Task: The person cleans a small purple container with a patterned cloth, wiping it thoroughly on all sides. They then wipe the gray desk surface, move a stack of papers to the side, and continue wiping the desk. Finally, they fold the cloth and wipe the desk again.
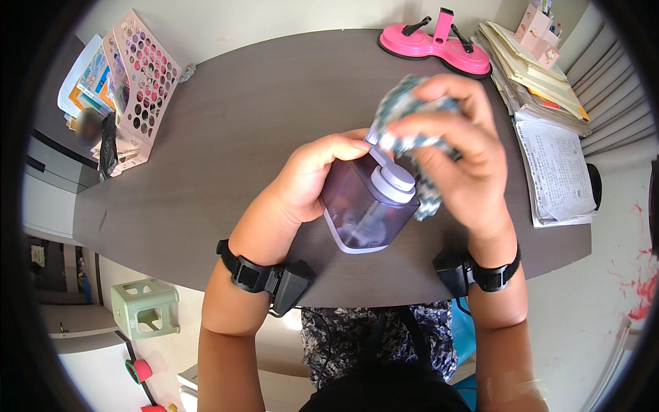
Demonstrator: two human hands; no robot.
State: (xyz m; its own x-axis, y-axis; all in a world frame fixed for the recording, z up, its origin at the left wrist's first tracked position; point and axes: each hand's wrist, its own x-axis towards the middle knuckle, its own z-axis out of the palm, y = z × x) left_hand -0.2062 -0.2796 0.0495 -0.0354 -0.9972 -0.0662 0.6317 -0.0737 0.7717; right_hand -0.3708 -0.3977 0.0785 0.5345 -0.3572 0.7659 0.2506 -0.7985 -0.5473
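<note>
A translucent purple plastic bottle with a lilac cap is tilted above the desk in front of me. My left hand grips its upper left side, thumb near the cap's strap. My right hand, slightly blurred, holds a fuzzy teal-and-white cloth between thumb and fingers. The cloth is above and behind the cap, and part of it hangs down at the bottle's right side. Whether it touches the bottle there I cannot tell.
The dark desk holds a pink perforated file rack at left and a pink double suction-cup lifter at the back. Stacked papers and a pink pen holder are at right. A green plastic stool stands on the floor at left.
</note>
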